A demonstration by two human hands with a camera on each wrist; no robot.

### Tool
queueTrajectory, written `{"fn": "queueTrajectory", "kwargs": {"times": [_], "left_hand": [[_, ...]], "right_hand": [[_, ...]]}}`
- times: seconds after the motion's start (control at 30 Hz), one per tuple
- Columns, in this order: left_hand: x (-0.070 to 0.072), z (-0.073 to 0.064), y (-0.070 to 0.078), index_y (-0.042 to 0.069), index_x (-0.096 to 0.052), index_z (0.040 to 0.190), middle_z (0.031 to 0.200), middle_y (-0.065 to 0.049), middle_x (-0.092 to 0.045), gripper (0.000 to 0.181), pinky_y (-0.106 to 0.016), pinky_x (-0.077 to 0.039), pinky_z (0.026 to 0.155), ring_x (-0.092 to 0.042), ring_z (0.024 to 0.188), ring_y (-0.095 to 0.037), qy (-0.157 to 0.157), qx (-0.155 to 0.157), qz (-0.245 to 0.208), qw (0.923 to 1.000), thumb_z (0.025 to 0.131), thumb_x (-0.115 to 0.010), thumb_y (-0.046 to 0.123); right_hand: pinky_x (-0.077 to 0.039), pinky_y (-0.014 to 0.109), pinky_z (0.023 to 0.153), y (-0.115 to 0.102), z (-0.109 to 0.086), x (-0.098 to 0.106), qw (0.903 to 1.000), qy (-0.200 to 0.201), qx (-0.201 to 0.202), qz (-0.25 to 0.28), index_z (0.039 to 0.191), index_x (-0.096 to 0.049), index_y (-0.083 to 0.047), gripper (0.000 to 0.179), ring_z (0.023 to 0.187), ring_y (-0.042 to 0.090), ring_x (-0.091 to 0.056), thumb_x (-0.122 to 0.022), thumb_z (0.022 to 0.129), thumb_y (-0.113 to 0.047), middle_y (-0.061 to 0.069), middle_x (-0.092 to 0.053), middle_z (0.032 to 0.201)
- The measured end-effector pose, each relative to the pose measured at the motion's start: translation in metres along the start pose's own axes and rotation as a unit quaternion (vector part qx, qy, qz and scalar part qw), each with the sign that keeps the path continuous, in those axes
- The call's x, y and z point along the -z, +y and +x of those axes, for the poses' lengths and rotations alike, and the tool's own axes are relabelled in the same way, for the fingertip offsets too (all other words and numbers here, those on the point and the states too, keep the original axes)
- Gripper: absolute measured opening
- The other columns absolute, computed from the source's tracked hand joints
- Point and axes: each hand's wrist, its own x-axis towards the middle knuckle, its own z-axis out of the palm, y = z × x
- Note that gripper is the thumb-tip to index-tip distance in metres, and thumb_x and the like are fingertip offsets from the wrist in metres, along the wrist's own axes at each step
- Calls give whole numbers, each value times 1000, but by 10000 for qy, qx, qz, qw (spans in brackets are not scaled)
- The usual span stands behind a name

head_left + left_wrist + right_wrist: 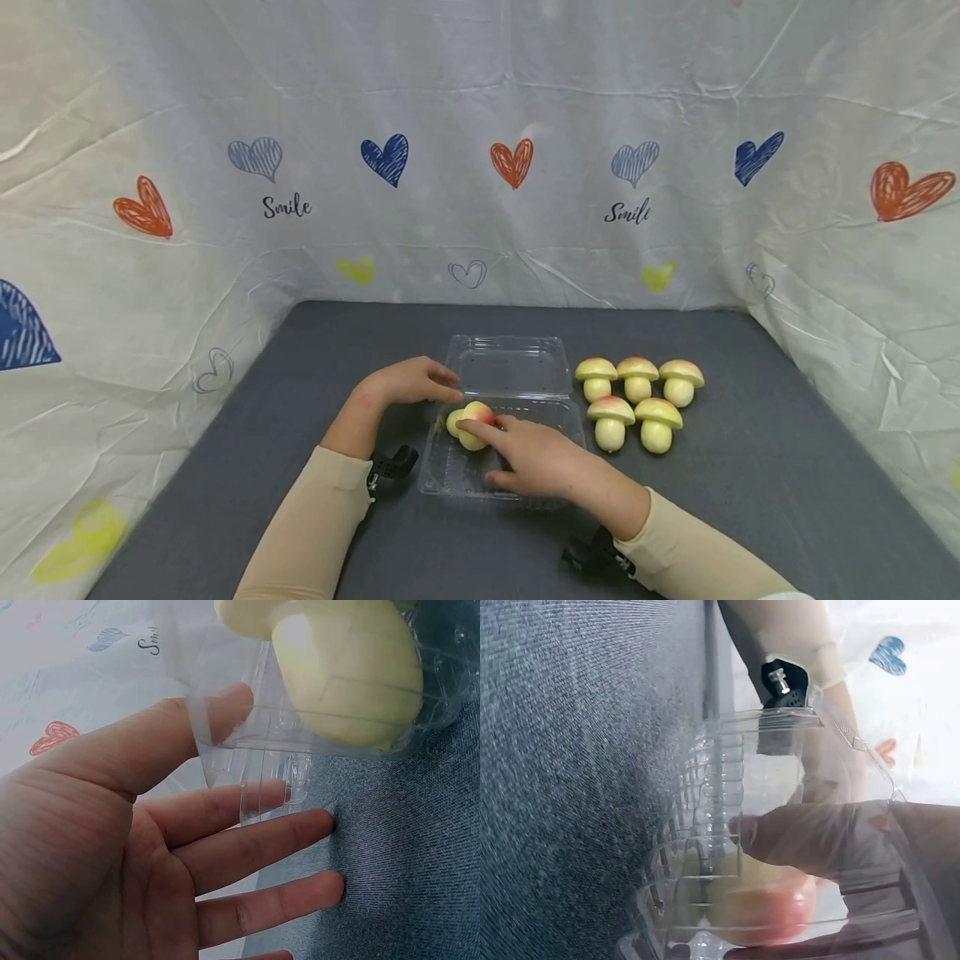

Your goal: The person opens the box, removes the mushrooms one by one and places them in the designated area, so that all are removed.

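Observation:
A clear plastic clamshell box (442, 479) lies with its lid (513, 362) folded back. Inside its left half is a toy mushroom (474, 437), yellow with a red blush, lying on its side. My right hand (543, 458) reaches over the box's right side, its index finger stretched across the mushroom and its thumb apart, lower in the tray. At the box's back left corner is my left hand (412, 381), fingers spread and thumb at the clear wall. The left wrist view shows the mushroom (345, 675) through the plastic, beyond the left fingertips.
To the right of the box stand several more toy mushrooms (637, 379) in two rows, caps away from me. Everything lies on a dark grey cloth-covered table (750, 500). A white sheet (450, 217) printed with hearts hangs behind and at both sides.

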Motion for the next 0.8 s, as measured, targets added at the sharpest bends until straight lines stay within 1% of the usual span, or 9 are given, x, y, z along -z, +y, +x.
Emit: {"fn": "queueTrajectory", "kwargs": {"times": [0.13,0.27,0.37,0.53,0.63,0.8], "left_hand": [[0,0,0,10,-61,144,143,-9,-59,61,-48,-54,100,-63,118,-26,-8,-82,-6,10000,96,-72,46],[0,1,0,10,-62,144,143,-8,-60,60,-48,-54,99,-64,117,-26,-12,-111,1,9999,97,-71,46],[0,0,0,10,-61,144,143,-8,-60,59,-48,-53,100,-64,117,-26,-13,-132,31,9999,98,-70,45],[1,1,0,9,-60,145,142,-7,-61,59,-48,-53,101,-64,118,-27,-35,-167,5,9999,98,-70,43],[1,1,0,8,-60,145,142,-8,-61,59,-48,-53,100,-64,117,-27,-45,-194,15,9998,98,-71,42],[1,1,-1,6,-60,145,142,-8,-61,60,-47,-54,99,-64,118,-27,-29,-161,18,9999,97,-72,41]], "right_hand": [[-57,38,73,0,0,1,9999,33,-9,118,159,-38,-31,73,98,22,-63,-76,96,-36,16,-58,135],[-53,35,65,0,-2,3,9994,224,-46,253,154,-44,-30,68,82,18,-58,-78,95,-33,16,-58,122],[-49,32,60,0,-5,6,9985,441,-63,319,151,-47,-27,64,72,14,-52,-78,95,-31,12,-56,111],[-48,31,61,2,-9,14,9962,694,-154,498,147,-46,-28,55,70,12,-52,-71,99,-37,9,-54,106],[-48,30,60,2,-12,20,9949,825,-118,571,145,-45,-28,50,69,13,-52,-67,101,-37,6,-53,100],[-45,30,55,3,-19,32,9955,806,-147,469,147,-45,-25,46,65,14,-49,-63,105,-34,2,-50,92]]}}
